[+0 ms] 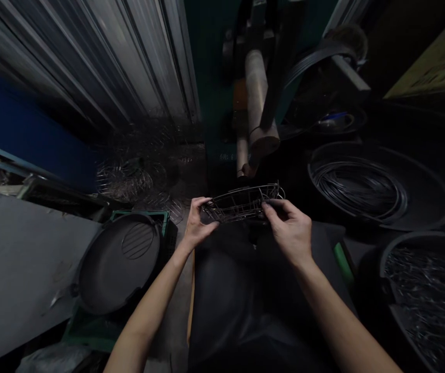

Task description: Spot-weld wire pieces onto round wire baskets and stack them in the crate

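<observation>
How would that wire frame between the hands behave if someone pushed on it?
The wire frame is probably light for its size, being mostly open gaps. It seems fairly stiff, since it spans from left hand to right hand without visible sag. Being thin-wired, it might bend.

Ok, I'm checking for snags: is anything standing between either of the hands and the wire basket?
Nothing visible: the left hand and right hand grip the wire basket directly, near opposite ends. The thick metal rod shows beyond it, not between.
</observation>
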`<move>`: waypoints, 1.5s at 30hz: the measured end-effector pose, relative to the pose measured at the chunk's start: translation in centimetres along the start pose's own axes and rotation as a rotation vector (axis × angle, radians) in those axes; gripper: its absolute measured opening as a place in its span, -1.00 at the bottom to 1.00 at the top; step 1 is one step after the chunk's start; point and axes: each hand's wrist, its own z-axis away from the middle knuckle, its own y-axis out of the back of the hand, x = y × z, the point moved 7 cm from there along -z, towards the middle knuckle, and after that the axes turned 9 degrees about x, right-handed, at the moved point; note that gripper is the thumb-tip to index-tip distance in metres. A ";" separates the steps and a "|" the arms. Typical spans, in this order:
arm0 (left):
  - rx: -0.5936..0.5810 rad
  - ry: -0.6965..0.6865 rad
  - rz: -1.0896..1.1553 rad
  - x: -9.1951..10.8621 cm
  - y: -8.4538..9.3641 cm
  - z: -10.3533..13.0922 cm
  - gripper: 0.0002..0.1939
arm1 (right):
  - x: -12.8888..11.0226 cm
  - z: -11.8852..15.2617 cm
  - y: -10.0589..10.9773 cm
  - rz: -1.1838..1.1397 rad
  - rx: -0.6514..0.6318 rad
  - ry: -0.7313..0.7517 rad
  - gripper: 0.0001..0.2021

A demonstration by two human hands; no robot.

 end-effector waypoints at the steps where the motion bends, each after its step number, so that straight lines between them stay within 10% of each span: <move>1: 0.009 -0.003 0.008 -0.4 0.1 -0.1 -0.36 | -0.2 0.0 -0.4 -0.019 0.010 0.009 -0.70; 23: 0.077 -0.029 0.174 -5.4 -3.3 -2.8 -0.35 | 0.1 -1.6 -3.0 0.079 0.136 0.235 -0.74; 30: 0.089 -0.057 0.132 -5.3 -3.6 -3.0 -0.34 | -0.5 -0.3 1.2 0.079 0.153 0.234 -0.73; 37: 0.029 -0.216 -0.009 0.2 -2.2 -1.8 -0.43 | 1.7 4.4 4.9 0.145 -0.086 0.089 -0.75; 45: -0.136 -0.172 -0.266 6.6 -3.5 -2.0 -0.33 | -0.3 3.2 1.6 -0.182 -0.176 -0.241 -0.66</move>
